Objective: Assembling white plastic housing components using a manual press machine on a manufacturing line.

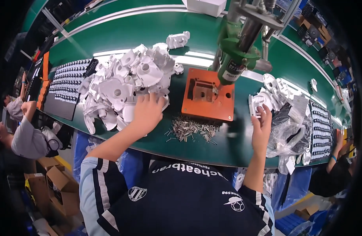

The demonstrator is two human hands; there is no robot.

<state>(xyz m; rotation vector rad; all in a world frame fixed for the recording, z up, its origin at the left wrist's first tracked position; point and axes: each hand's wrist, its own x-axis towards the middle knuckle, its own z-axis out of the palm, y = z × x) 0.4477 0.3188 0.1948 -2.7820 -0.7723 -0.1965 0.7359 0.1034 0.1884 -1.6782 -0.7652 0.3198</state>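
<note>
My left hand (148, 113) rests at the near side of a big heap of white molded plastic parts (117, 93). Its fingers are a little apart and touch the heap; no part is plainly gripped. My right hand (262, 128) pinches a white plastic part (254, 104) at the left edge of a smaller pile of white parts (272, 87). Between my hands stands an orange fixture block (208, 111) with a recess and a round hole. Over it hangs the green head of a press (236, 59). Small metal pins (188, 129) lie loose in front of the block.
The green table (145, 144) curves around me. At the far left, a black mat (67, 111) bears rows of small parts; a similar tray (320, 133) is at the right. Clear plastic bags (285, 137) lie beside the right pile. Other people sit at both sides.
</note>
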